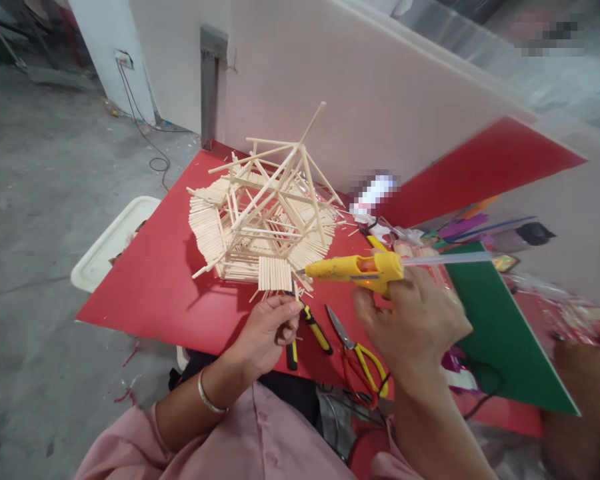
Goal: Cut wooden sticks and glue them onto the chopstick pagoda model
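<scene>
A model pavilion of thin wooden sticks (pixel 260 227) stands on the red board, with an open pointed frame on top and slatted panels around it. My right hand (pixel 415 327) is closed round a yellow hot glue gun (pixel 355 268) with a clear glue stick in its back. Its nozzle points left, at the front slatted panel (pixel 275 273). Just below that panel my left hand (pixel 273 327) pinches a short wooden stick (pixel 297 291). Beneath and beside this hand lie black-and-yellow pliers (pixel 317 330), their jaws partly hidden.
Scissors (pixel 353 347) with red and yellow handles lie on the red board (pixel 145 280). A green board (pixel 510 333) is at the right, near another person's hand (pixel 585 367). A pale partition (pixel 330 87) rises behind the model. A white stool (pixel 87 267) stands at the left.
</scene>
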Tool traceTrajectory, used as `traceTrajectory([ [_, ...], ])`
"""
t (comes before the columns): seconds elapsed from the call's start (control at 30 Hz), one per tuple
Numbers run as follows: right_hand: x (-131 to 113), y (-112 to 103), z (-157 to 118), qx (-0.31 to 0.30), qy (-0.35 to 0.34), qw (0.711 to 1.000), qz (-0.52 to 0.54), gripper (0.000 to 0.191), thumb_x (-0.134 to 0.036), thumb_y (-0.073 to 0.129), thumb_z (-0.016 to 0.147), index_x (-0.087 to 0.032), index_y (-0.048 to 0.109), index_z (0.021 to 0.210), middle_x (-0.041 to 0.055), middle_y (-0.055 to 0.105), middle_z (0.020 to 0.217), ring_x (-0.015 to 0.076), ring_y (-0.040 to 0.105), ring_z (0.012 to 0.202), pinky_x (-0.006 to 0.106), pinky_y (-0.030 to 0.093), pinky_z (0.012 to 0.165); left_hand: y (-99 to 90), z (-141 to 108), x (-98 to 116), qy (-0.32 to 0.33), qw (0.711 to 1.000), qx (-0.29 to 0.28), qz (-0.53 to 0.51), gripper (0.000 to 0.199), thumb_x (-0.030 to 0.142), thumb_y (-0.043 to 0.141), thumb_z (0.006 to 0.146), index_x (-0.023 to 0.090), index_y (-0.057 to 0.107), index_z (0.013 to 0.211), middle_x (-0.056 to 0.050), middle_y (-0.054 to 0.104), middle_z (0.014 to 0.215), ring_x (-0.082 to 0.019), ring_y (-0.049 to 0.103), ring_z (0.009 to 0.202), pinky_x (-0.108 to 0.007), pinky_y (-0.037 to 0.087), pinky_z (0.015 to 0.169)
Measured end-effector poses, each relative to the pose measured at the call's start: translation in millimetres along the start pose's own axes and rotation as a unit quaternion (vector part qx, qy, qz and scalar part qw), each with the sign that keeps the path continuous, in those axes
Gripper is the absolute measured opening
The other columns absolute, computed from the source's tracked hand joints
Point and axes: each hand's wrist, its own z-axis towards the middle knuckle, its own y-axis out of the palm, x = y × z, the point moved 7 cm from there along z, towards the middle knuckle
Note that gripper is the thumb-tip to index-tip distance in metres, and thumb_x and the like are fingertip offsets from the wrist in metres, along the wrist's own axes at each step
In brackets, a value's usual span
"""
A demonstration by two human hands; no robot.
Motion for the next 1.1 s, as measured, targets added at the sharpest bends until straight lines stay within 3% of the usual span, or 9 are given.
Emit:
traceTrajectory([
  [0.47,0.6,-12.0,-2.4,0.013,-0.021,1.0,-0.008,0.012,-0.024,0.063,0.076,-0.021,0.053,0.081,-0.0013,0.054,0.062,0.0151,0.044,0.054,0.028,0.03,0.05,4.4,0.2,6.1,0.034,0.999,0.017,-0.001,0.035,0.033,0.083,0.063,0.015,0.055,0.071,0.006,0.05,0.052,-0.001,0.035,0.04,-0.016,0.016,0.039],
  [1.1,5.0,-3.5,-9.6,0.0,0.012,0.999,0.037,0.021,-0.033,0.068,0.076,-0.02,0.052,0.079,0.0029,0.062,0.075,0.0152,0.052,0.062,0.027,0.03,0.053,9.0,2.9,11.5,0.048,0.998,0.041,-0.007,0.037,0.036,0.082,0.064,0.012,0.054,0.06,0.005,0.048,0.049,-0.001,0.034,0.039,-0.017,0.016,0.038],
])
